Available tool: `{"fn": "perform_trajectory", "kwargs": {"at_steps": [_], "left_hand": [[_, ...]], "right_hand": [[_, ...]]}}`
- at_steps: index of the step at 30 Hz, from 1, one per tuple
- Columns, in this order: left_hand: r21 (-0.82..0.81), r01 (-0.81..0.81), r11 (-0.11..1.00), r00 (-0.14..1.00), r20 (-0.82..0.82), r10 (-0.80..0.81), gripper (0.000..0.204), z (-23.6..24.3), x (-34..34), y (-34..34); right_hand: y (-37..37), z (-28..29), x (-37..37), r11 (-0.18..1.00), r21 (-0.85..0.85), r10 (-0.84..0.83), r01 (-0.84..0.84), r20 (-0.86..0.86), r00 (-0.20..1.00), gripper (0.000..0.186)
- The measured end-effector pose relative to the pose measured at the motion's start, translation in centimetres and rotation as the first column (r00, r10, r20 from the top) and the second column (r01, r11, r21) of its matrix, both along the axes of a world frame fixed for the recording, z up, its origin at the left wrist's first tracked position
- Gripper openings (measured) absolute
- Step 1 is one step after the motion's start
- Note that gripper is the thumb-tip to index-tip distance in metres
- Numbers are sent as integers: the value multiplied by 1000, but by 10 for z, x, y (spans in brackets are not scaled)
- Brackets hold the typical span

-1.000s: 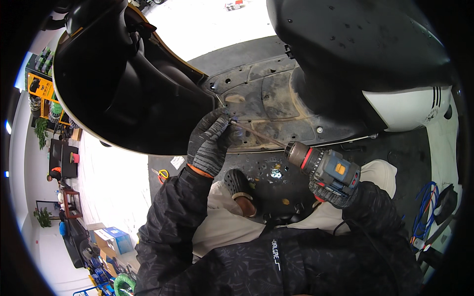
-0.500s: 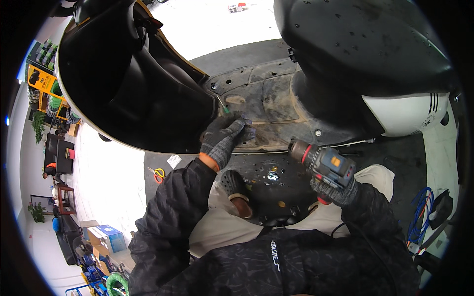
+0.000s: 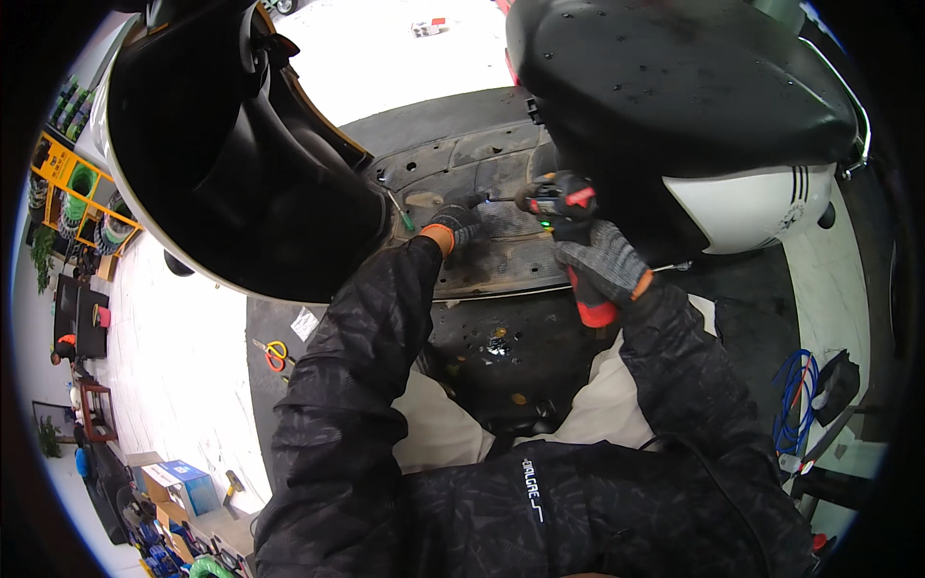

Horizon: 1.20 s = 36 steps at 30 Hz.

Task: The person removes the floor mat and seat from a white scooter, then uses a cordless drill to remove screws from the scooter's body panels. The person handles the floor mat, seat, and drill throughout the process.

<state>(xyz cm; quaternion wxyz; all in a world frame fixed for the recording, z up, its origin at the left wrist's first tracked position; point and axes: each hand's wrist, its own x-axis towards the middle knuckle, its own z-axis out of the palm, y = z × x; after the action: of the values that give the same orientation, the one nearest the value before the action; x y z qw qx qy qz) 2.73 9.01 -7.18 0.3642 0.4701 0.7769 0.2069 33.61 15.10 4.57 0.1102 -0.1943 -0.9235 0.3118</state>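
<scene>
My right hand [image 3: 609, 258], in a grey knit glove with an orange cuff, grips a black and red cordless drill [image 3: 564, 198]. The drill is held over the scooter's dusty footboard [image 3: 511, 260], its slim bit pointing left. My left hand [image 3: 457, 223], gloved alike, is at the footboard close to the bit's tip. Its fingers are bunched, and whatever they pinch is too dark and small to name. A green-handled screwdriver [image 3: 401, 210] lies just left of that hand, by the black inner leg shield [image 3: 289, 212].
The black seat [image 3: 674, 87] and white side panel [image 3: 752, 207] rise at right. A thin metal rod [image 3: 665, 267] sticks out along the footboard's near edge. Yellow-and-red-handled scissors [image 3: 276, 355] lie on the dark mat at left. A blue hose coil [image 3: 795, 400] is at far right.
My right hand has carried the drill up and left over the footboard, turning it toward my left hand. My left hand has stayed low at the footboard. The whole view has shifted slightly.
</scene>
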Motion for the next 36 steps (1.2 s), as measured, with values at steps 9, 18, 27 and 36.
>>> {"fn": "perform_trajectory", "kwargs": {"at_steps": [9, 18, 27, 36], "left_hand": [[-98, 22, 995, 996, -87, -30, 61, -34, -10, 30], [242, -147, 959, 983, -71, 168, 44, 36, -32, 46], [732, -236, 639, 972, 186, 145, 41, 163, -11, 40], [744, -345, 572, 925, 372, 73, 32, 140, -20, 40]], "right_hand": [[1, 5, -42, 959, -172, -221, 224, 36, 975, 39], [44, 66, -135, 943, 227, 133, -243, 414, 901, 38], [51, 93, -207, 953, 242, -10, -181, 624, 781, 44], [55, 84, -212, 869, 302, 148, -391, 595, 790, 42]]}}
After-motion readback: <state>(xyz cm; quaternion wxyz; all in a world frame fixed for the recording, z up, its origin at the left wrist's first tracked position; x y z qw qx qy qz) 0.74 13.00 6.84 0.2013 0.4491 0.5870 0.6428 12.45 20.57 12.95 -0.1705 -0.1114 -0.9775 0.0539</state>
